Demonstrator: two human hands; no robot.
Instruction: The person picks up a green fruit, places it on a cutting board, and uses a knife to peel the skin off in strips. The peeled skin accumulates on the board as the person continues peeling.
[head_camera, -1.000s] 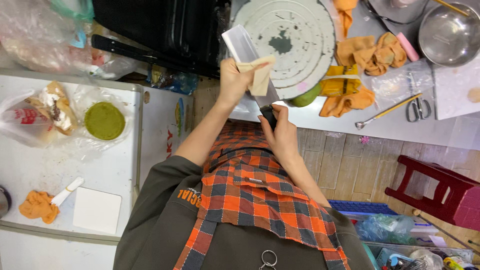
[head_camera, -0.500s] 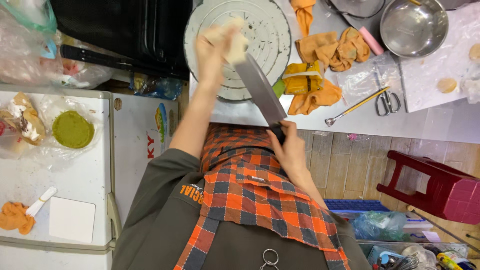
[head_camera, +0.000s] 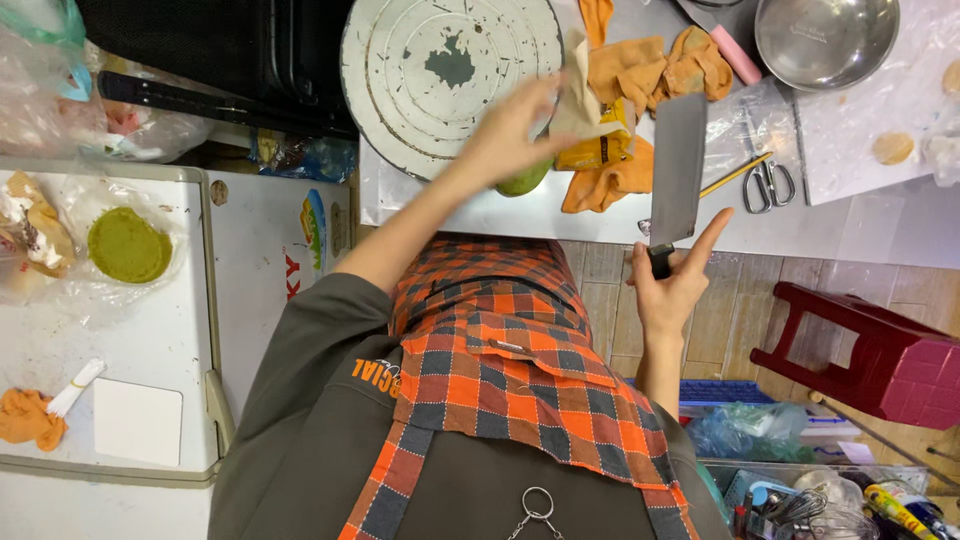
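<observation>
My right hand (head_camera: 668, 285) grips the black handle of a broad steel cleaver (head_camera: 679, 165), blade pointing away from me over the counter edge, index finger stretched out. My left hand (head_camera: 510, 130) reaches over the round, worn white board (head_camera: 440, 65) and pinches a beige piece of paper or cloth (head_camera: 583, 95), clear of the blade. A green mango (head_camera: 525, 180) lies just below that hand at the board's near edge. Orange cloths (head_camera: 625, 170) lie between the board and the cleaver.
Scissors (head_camera: 765, 182) and a metal bowl (head_camera: 825, 40) are on the counter to the right. A red stool (head_camera: 870, 350) stands on the floor at right. The white chest (head_camera: 140, 330) at left carries a bag of green paste (head_camera: 128, 245).
My left hand has drawn the paper off the blade and moved right over the board. My right hand has swung the cleaver to the right, now pointing straight away.
</observation>
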